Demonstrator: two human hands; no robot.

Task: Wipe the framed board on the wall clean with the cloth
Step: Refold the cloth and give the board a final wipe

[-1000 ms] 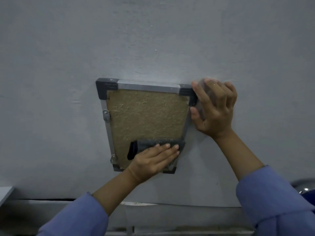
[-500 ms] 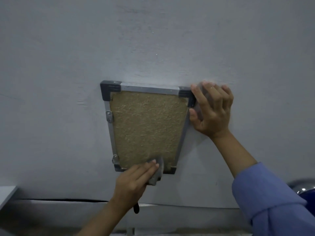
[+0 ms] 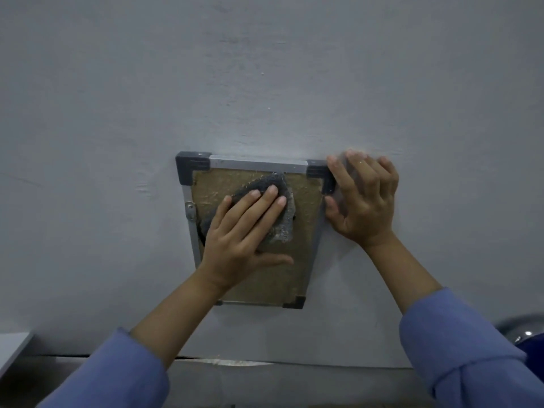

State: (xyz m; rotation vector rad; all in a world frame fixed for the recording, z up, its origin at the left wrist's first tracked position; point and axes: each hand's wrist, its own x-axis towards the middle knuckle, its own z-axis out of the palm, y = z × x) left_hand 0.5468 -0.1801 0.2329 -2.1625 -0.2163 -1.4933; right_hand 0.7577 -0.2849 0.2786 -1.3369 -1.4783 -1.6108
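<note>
Left hand [image 3: 245, 231] lies flat on the cloth [image 3: 279, 198], fingers straight and slightly spread, pressing the grey wad against the upper part of the board [image 3: 306, 231]; the thumb sticks out to its right, on the bare brown surface. Cloth shows beyond the fingertips, almost up to the top frame rail, and a dark fold of it peeks out at the hand's left side, next to the left rail. Right hand [image 3: 363, 198] is just to the right of the left one, at the board's upper right corner: its fingers are loosely bent over the dark corner piece and the wall [image 3: 265, 69] beside it, thumb against the right rail, steadying the frame rather than gripping anything as far as can be seen. Board hangs on the wall straight ahead of both hands, its lower half reaching down past the left wrist. Below the sleeves a strip of worktop [image 3: 17, 346] edge shows at the far left, and part of a shiny round object [image 3: 521, 328] at the far right. Judging by this, the wiping is under way and the stroke is at the top of the surface. A next pass would call for even palm pressure and a sweep down or sideways over the uncovered right and lower parts, with the right hand holding the frame so it does not swing.
</note>
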